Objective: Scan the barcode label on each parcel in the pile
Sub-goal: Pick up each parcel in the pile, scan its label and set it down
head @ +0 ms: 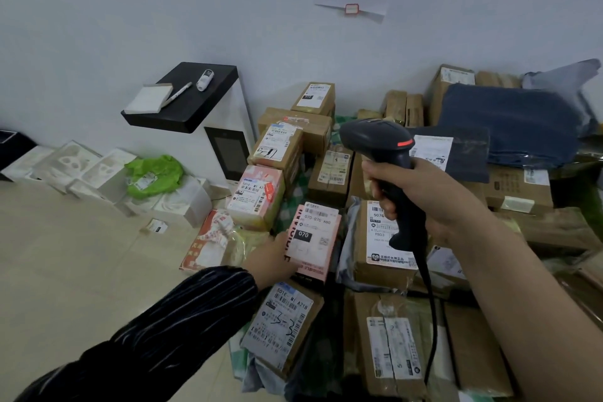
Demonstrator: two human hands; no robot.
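- Right hand (pixel 421 199) is mine, clamped around the grip of the barcode scanner (pixel 388 153), with the fingers wrapped round the front of the handle.
- I hold the scanner above the middle of the parcel pile. Its handle runs far to near, almost upright, and its head sits at the far end.
- The scanner's nose points left and a little far, towards the stacked brown boxes. The red strip on the head faces right.
- Its black cable (pixel 430 320) drops from the butt of the handle towards me, across the near parcels.
- My left hand (pixel 277 254), in a dark striped sleeve (pixel 182 330), clasps the left edge of the pink parcel (pixel 313 238). The fingertips are hidden behind it.
- The pink parcel lies at the near-left side of the pile with its long axis running near to far. Its white label faces up, with the "070" block near the middle.
- Just nearer than it lies a brown box (pixel 284 323) with "3-3" handwritten on its label.
- To the right of the pink parcel, under the scanner handle, is a labelled brown parcel (pixel 381 248).
- Far left, a black-topped stand (pixel 182 98) against the wall carries a notepad and a pen.
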